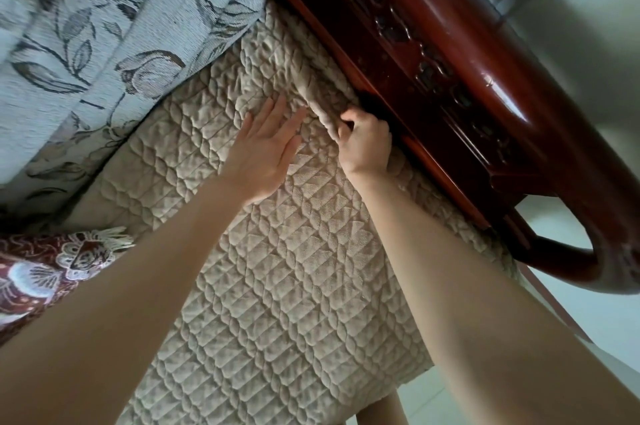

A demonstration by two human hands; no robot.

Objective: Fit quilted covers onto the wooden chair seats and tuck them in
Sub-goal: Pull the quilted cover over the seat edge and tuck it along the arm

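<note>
While the left hand [266,147] lies flat and open on the soft-looking, bendy cover [277,279] spread under both hands, the right hand [365,144] pinches its rolled edge beside the wooden chair arm [450,44], probably the best place to hold for tucking.

Beige diamond-quilted cloth cover [277,269]: matt, plush and short-napped, puffed between stitched seams, rumpled into a soft roll along the far edge. Dark red carved wooden chair arm [502,71]: hard, lacquered to a high gloss (bright glints along the rounded top), duller inside the carved recesses. Pale blue-grey woven cushion with grey flower pattern [104,26]: coarse ribbed weave, matt, faintly rough. Maroon patterned cloth with cream fringe [52,272]: matt, raised like embroidery, loose threads at the edge. Pale floor [561,227]: smooth, slight sheen.
</note>
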